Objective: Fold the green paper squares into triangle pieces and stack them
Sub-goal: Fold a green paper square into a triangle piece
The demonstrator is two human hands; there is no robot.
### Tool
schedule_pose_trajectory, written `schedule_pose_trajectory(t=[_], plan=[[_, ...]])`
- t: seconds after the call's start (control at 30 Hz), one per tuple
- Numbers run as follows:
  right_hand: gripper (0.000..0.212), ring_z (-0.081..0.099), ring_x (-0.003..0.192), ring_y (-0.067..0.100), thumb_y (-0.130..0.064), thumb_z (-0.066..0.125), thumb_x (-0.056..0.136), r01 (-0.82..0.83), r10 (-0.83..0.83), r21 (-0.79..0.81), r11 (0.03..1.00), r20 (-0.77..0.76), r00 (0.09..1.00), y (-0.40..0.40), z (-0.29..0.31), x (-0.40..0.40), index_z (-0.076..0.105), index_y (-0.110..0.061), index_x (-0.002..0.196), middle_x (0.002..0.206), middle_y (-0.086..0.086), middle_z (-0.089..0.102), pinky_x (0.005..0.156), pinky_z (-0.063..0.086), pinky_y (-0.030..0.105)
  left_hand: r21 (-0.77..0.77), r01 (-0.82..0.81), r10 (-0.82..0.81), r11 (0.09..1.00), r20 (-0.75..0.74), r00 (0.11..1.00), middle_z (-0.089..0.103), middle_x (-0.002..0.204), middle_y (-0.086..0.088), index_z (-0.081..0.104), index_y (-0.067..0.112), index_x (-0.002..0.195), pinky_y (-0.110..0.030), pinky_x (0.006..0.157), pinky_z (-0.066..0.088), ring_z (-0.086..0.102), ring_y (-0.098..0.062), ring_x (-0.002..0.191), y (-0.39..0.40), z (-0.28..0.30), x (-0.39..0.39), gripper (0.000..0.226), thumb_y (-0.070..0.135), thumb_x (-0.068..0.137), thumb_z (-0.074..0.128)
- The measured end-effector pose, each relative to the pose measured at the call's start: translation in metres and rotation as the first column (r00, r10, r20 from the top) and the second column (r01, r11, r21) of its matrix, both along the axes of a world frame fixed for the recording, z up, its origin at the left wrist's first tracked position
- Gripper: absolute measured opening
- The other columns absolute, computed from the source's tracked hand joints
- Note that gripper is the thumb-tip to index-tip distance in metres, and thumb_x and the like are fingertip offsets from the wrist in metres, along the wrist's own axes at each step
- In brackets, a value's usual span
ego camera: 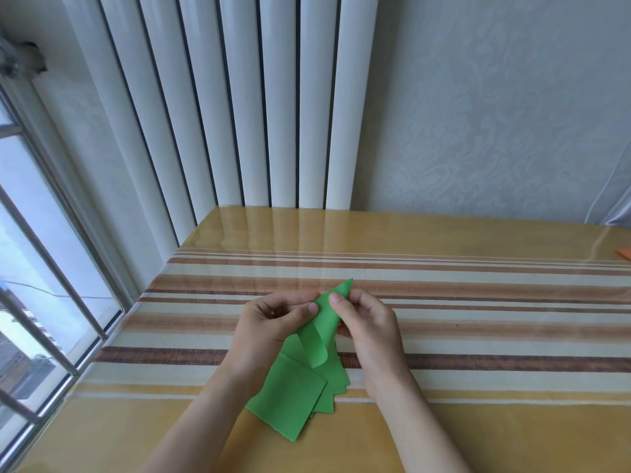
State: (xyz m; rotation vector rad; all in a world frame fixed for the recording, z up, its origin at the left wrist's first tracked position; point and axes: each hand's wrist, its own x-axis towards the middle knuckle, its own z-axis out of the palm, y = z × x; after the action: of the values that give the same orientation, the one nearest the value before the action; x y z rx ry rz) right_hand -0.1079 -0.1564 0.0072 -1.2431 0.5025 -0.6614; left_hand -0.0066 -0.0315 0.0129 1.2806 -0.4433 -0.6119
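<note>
Striped desk (478,302) below a white radiator (239,114). Green paper piece (329,322), partly folded, raised above the green paper stack (290,401); left hand (269,322) and right hand (368,326) fingers pinch its upper edges.

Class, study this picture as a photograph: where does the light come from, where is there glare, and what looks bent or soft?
Head view: daylight enters from the window at left; glare streaks the glossy table near the radiator; wide-angle distortion fans the radiator's columns; both hands and the green paper are reasonably sharp.
</note>
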Motion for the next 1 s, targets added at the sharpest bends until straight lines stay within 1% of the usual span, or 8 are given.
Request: schedule_pose_trajectory(t=[0.23, 0.4, 0.5, 0.63, 0.77, 0.83, 0.93, 1.0], plan=[[0.006, 0.068, 0.079, 0.017, -0.016, 0.077, 0.093, 0.045, -0.047, -0.066, 0.997, -0.015, 0.999, -0.004, -0.004, 0.002, 0.079, -0.01, 0.091, 0.092, 0.021, 0.076, 0.07, 0.056, 0.025, 0.017, 0.039, -0.038, 0.999, -0.038, 0.999, 0.077, 0.106, -0.023, 0.077, 0.001, 0.111, -0.047, 0.093, 0.06, 0.074, -0.041, 0.102, 0.0, -0.001, -0.001, 0.027, 0.01, 0.085, 0.077], [0.01, 0.069, 0.08, 0.015, -0.017, 0.074, 0.095, 0.056, -0.055, -0.011, 0.998, 0.025, 0.998, -0.007, -0.004, 0.002, 0.076, -0.007, 0.096, 0.086, 0.01, 0.075, 0.071, 0.056, 0.023, 0.038, 0.055, -0.053, 0.998, -0.045, 0.998, 0.078, 0.104, -0.023, 0.078, 0.002, 0.106, -0.044, 0.091, 0.06, 0.074, -0.038, 0.097, 0.0, -0.001, -0.001, 0.025, 0.011, 0.083, 0.078], [0.017, 0.068, 0.077, 0.013, -0.019, 0.071, 0.098, 0.104, -0.105, 0.028, 0.994, 0.042, 0.994, -0.01, -0.004, 0.001, 0.073, -0.003, 0.096, 0.083, 0.006, 0.074, 0.069, 0.055, 0.021, 0.055, 0.073, -0.07, 0.996, -0.05, 0.996, 0.078, 0.104, -0.022, 0.079, 0.003, 0.103, -0.046, 0.096, 0.058, 0.075, -0.035, 0.096, -0.001, 0.0, -0.002, 0.028, 0.015, 0.077, 0.082], [0.014, 0.065, 0.074, 0.014, -0.018, 0.073, 0.097, 0.176, -0.176, -0.01, 0.984, 0.028, 0.984, -0.011, -0.006, 0.001, 0.073, -0.007, 0.088, 0.076, 0.002, 0.072, 0.071, 0.053, 0.03, 0.074, 0.089, -0.084, 0.993, -0.073, 0.994, 0.078, 0.104, -0.021, 0.079, 0.004, 0.105, -0.05, 0.1, 0.057, 0.075, -0.034, 0.096, -0.001, 0.001, -0.003, 0.032, 0.016, 0.076, 0.083], [0.013, 0.067, 0.075, 0.018, -0.022, 0.077, 0.094, 0.243, -0.242, -0.127, 0.962, 0.023, 0.97, -0.012, -0.009, 0.002, 0.075, -0.014, 0.084, 0.078, 0.005, 0.074, 0.075, 0.056, 0.041, 0.087, 0.091, -0.082, 0.992, -0.098, 0.992, 0.078, 0.107, -0.021, 0.079, 0.004, 0.108, -0.055, 0.105, 0.053, 0.072, -0.042, 0.106, -0.001, 0.001, -0.003, 0.035, 0.016, 0.076, 0.083], [0.013, 0.068, 0.076, 0.018, -0.023, 0.078, 0.094, 0.26, -0.259, -0.14, 0.955, 0.028, 0.966, -0.012, -0.01, 0.003, 0.076, -0.014, 0.084, 0.078, 0.004, 0.074, 0.074, 0.057, 0.04, 0.08, 0.087, -0.079, 0.993, -0.105, 0.991, 0.078, 0.108, -0.021, 0.079, 0.004, 0.108, -0.056, 0.106, 0.052, 0.071, -0.045, 0.109, -0.001, 0.0, -0.003, 0.034, 0.016, 0.075, 0.083], [0.016, 0.069, 0.08, 0.015, -0.024, 0.075, 0.095, 0.169, -0.168, -0.021, 0.985, 0.018, 0.986, -0.01, -0.008, 0.002, 0.075, -0.008, 0.093, 0.083, 0.003, 0.076, 0.074, 0.058, 0.028, 0.068, 0.071, -0.064, 0.995, -0.107, 0.992, 0.078, 0.107, -0.022, 0.079, 0.003, 0.106, -0.055, 0.105, 0.053, 0.072, -0.043, 0.106, -0.001, 0.001, -0.003, 0.033, 0.015, 0.076, 0.083], [0.022, 0.071, 0.086, 0.019, -0.026, 0.073, 0.096, 0.081, -0.081, 0.033, 0.996, 0.001, 0.997, -0.009, -0.007, 0.002, 0.074, -0.004, 0.1, 0.09, 0.007, 0.077, 0.084, 0.058, 0.037, 0.063, 0.061, -0.054, 0.996, -0.108, 0.993, 0.078, 0.106, -0.021, 0.079, 0.003, 0.106, -0.051, 0.101, 0.056, 0.074, -0.038, 0.1, 0.0, 0.002, -0.002, 0.03, 0.013, 0.077, 0.082]])
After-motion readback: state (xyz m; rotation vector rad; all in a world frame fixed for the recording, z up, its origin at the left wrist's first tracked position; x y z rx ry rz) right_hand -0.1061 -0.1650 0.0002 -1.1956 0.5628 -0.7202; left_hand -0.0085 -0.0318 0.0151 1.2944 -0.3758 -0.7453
